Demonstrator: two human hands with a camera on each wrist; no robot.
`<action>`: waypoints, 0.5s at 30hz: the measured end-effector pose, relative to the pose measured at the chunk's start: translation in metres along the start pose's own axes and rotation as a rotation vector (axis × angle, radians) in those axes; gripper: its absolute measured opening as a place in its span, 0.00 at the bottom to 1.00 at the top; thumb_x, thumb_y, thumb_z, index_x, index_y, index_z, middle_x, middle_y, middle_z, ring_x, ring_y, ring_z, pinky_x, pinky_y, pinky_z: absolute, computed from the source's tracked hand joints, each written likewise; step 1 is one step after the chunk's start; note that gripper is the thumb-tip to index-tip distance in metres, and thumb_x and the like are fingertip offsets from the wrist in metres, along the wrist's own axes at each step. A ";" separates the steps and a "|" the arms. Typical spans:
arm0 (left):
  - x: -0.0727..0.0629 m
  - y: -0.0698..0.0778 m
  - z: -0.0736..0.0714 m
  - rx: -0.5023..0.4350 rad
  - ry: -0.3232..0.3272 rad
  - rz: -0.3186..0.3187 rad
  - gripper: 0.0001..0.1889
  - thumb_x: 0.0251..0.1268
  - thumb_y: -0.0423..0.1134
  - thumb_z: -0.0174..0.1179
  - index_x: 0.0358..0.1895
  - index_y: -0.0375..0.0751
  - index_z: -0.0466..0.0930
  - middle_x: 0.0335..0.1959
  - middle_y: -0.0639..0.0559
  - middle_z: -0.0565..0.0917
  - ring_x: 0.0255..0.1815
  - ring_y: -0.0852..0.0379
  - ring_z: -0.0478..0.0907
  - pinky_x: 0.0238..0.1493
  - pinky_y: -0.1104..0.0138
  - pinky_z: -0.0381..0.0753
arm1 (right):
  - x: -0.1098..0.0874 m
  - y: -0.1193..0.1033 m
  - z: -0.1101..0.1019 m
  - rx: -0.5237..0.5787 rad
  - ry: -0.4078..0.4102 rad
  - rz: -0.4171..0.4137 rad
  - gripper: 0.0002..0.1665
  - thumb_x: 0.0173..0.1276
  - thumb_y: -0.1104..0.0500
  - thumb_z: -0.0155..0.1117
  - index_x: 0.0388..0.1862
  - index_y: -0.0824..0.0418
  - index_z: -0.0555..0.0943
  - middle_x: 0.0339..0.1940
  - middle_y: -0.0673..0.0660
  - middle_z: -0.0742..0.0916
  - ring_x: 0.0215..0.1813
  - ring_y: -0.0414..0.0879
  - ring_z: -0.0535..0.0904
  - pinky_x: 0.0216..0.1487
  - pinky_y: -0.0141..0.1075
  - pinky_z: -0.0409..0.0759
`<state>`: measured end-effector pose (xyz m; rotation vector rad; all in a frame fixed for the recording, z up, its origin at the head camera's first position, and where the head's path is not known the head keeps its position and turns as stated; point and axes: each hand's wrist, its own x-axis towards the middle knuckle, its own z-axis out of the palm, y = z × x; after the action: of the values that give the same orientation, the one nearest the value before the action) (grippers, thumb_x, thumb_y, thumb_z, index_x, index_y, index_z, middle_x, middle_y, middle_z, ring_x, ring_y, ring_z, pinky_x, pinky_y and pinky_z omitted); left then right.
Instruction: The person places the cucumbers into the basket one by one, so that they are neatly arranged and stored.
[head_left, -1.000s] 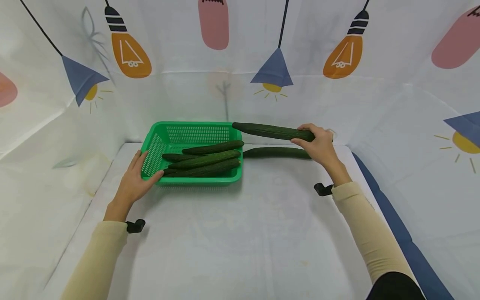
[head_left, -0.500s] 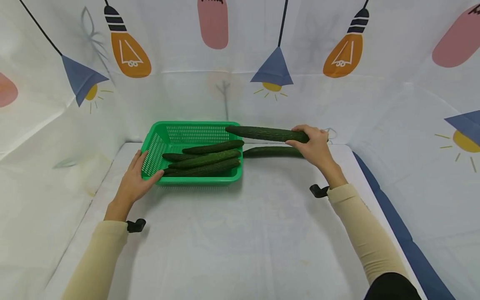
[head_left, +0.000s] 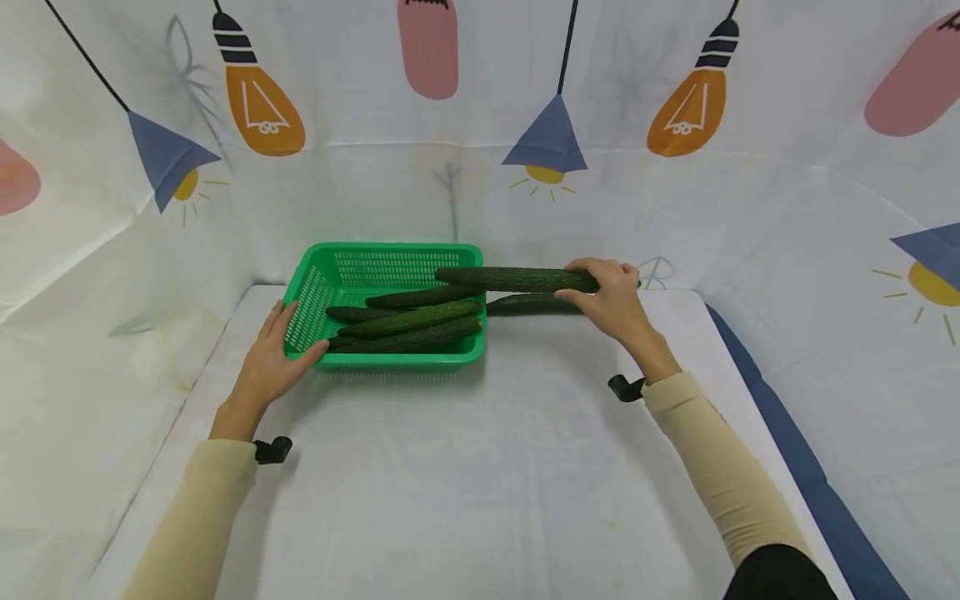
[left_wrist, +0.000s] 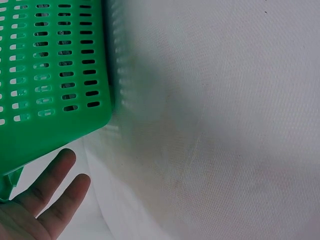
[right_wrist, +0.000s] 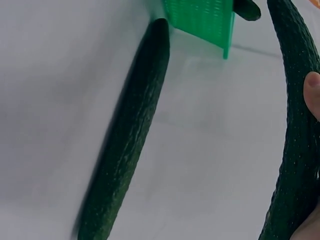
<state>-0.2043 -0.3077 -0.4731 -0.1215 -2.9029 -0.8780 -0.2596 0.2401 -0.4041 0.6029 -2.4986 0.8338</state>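
My right hand (head_left: 611,300) grips a long dark green cucumber (head_left: 517,278) near its right end. The cucumber's left end reaches over the right rim of a green plastic basket (head_left: 405,362). In the right wrist view, the thumb lies along the held cucumber (right_wrist: 295,130). Another cucumber (head_left: 532,305) lies on the table just right of the basket, partly hidden by the right hand in the head view. Several cucumbers (head_left: 412,319) lie in the basket. My left hand (head_left: 267,358) rests at the basket's near left corner; two straight fingers (left_wrist: 65,205) show beside it in the left wrist view.
A white-covered table (head_left: 465,475) stretches in front of the basket. Behind and at both sides hangs a white cloth (head_left: 360,192) printed with lamps and bulbs. Blue fabric (head_left: 795,433) runs along the table's right edge.
My right hand has moved left and slightly down in the head view, bringing the held cucumber farther over the basket's right side. The left hand, basket and other cucumbers have stayed in place.
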 end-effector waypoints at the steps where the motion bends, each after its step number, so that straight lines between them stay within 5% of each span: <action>1: 0.000 0.000 0.000 -0.001 0.000 -0.001 0.50 0.71 0.64 0.58 0.86 0.49 0.42 0.87 0.41 0.40 0.80 0.22 0.51 0.64 0.22 0.57 | 0.000 -0.001 0.001 -0.002 -0.003 -0.006 0.29 0.57 0.55 0.82 0.57 0.62 0.84 0.56 0.62 0.88 0.59 0.63 0.80 0.65 0.70 0.56; 15: 0.001 -0.002 0.001 -0.005 0.011 -0.013 0.50 0.70 0.65 0.57 0.86 0.51 0.43 0.87 0.43 0.41 0.80 0.23 0.51 0.66 0.22 0.55 | 0.006 -0.017 0.020 -0.027 -0.050 -0.067 0.28 0.58 0.51 0.81 0.56 0.58 0.85 0.55 0.59 0.89 0.58 0.59 0.80 0.63 0.65 0.59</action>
<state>-0.2053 -0.3088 -0.4748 -0.0983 -2.8949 -0.8854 -0.2608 0.2130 -0.4073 0.7023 -2.5149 0.7686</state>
